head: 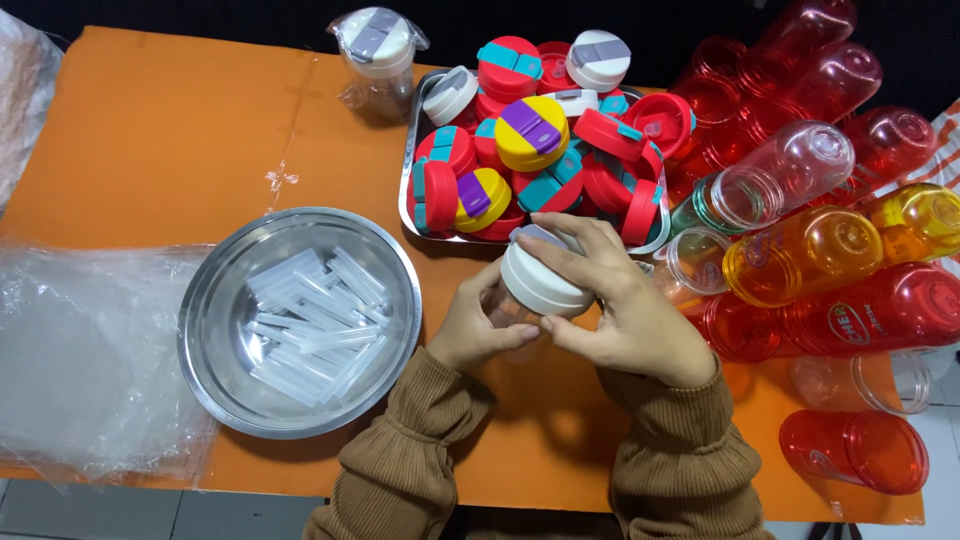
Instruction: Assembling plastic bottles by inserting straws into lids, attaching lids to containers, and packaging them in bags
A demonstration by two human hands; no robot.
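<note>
Head view, bench of orange board.

Item 1: clear bottle (503, 318), held upright near the front middle of the bench, mostly hidden by both hands; long axis runs toward the camera. Its mouth sits under a white lid (538, 282).

Item 2: left hand (478, 325), wrapped around the bottle's body from the left, thumb and fingers closed on it.

Item 3: right hand (620, 305), over the lid from the right, fingers curled around its rim, thumb beneath its near edge. This hand is the one on the lid; the lid lies directly on top of the bottle, between the two hands.

Item 4: steel tray (408, 195) of red, yellow and white lids, just behind the hands.

Item 5: steel bowl (205, 310) of clear straws (315, 315), left of the hands.

Item 6: red, orange and clear bottles (800, 255), lying on their sides at the right.

Item 7: wrapped bottle (378, 60), standing far back; plastic bags (85, 350) at the left edge.
</note>
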